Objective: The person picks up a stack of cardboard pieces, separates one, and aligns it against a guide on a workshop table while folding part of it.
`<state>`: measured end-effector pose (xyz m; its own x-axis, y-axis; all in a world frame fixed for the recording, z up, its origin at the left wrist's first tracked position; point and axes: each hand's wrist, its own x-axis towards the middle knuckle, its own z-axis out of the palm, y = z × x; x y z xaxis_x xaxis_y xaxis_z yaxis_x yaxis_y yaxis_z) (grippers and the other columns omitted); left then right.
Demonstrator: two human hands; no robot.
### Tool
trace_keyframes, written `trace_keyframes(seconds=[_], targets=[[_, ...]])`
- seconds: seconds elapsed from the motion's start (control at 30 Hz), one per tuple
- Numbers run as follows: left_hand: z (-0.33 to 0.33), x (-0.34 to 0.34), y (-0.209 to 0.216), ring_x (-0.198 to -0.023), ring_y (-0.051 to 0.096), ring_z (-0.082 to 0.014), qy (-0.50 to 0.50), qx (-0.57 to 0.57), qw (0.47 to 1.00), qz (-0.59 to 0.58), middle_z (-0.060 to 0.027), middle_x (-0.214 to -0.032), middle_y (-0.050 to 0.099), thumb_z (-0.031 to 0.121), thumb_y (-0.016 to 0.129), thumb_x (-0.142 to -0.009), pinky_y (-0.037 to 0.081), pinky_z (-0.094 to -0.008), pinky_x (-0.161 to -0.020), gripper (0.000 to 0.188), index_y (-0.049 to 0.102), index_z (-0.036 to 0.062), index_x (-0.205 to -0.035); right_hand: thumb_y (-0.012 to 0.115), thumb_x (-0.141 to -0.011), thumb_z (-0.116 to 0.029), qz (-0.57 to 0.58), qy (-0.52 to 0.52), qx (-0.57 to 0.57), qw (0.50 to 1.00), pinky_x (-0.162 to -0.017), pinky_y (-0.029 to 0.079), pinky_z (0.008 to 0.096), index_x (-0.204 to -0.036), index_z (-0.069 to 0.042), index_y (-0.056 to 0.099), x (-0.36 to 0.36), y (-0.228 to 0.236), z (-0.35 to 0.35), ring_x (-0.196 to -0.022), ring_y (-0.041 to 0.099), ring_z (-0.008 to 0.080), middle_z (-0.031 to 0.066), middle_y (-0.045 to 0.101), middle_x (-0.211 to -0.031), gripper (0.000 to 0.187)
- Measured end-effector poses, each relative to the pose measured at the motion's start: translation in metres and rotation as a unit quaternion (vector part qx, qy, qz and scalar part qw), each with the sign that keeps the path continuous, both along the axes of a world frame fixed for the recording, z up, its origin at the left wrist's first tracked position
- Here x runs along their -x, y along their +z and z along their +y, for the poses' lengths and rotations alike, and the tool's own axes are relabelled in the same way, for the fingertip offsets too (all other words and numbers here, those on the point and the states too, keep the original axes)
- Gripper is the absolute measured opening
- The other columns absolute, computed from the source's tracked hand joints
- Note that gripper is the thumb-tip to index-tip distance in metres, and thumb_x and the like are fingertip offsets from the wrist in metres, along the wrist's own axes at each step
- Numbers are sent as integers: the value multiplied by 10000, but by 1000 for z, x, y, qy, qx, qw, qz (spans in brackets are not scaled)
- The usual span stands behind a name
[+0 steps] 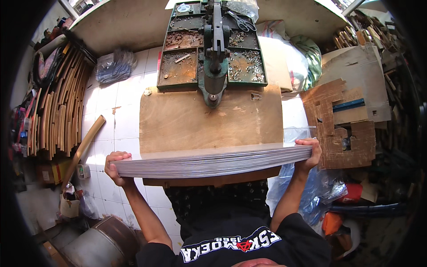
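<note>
Between my two hands is a thick stack of flat grey sheets (213,163), long and level, held across the near edge of a wooden board (187,120). My left hand (118,168) wraps round the stack's left end, thumb on top. At the right end my right hand (309,153) grips it the same way, fingers over the upper face. Beyond the stack stands a dark green hand press (215,75), its base resting on the far part of the board. What the undersides of my hands do is hidden by the stack.
Behind the press lies a divided metal tray (180,66) of small metal fittings, with scissors (241,21) in it. Cardboard pieces (347,120) lie at right. Upright cardboard sheets (60,107) lean at left, near a cardboard tube (84,147) and a metal drum (100,242).
</note>
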<state>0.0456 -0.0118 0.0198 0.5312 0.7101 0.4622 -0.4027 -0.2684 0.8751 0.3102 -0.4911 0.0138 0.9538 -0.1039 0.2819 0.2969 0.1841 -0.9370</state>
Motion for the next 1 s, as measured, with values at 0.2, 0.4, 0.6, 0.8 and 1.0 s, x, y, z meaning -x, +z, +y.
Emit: trace_keyframes(seconds=[0.2, 0.4, 0.6, 0.8, 1.0], targets=[[3, 2, 0, -733, 598, -261, 5, 9, 1000, 0, -169, -776, 608, 297, 440, -908, 509, -385, -699, 335, 550, -13, -848, 456, -950, -238, 29, -13, -6, 999, -646, 517, 339, -692, 10, 588, 3, 6, 7, -635, 642, 249, 176, 632, -680, 382], [5, 3, -8, -774, 603, -252, 14, 27, 1000, 3, -152, -815, 622, 473, 380, -986, 504, -405, -782, 520, 551, -16, -1028, 496, -930, -246, 73, -24, 11, 997, -690, 502, 310, -797, 29, 643, 1, 12, 9, -676, 647, 226, 167, 664, -731, 339], [-1, 1, -2, -926, 623, -273, 51, 27, 998, 25, -176, -930, 655, 506, 305, -1015, 470, -428, -907, 610, 526, -24, -1222, 516, -918, -260, 100, -1, 14, 995, -767, 508, 339, -885, 42, 668, 1, 18, 8, -751, 660, 235, 162, 685, -797, 340], [1, 3, 17, -1037, 622, -307, 53, 73, 991, 100, -219, -1056, 652, 377, 356, -988, 454, -437, -978, 490, 562, -38, -1146, 530, -900, -240, 78, 7, 18, 997, -803, 502, 355, -791, 36, 661, -1, 17, 6, -759, 664, 242, 164, 681, -778, 325], [-1, 2, 20, -970, 626, -290, 67, 81, 987, 125, -189, -961, 659, 349, 382, -978, 465, -418, -934, 437, 584, -31, -1056, 532, -906, -248, 83, 15, -9, 996, -765, 515, 352, -754, 29, 631, 1, 18, 8, -727, 662, 250, 172, 667, -767, 331]])
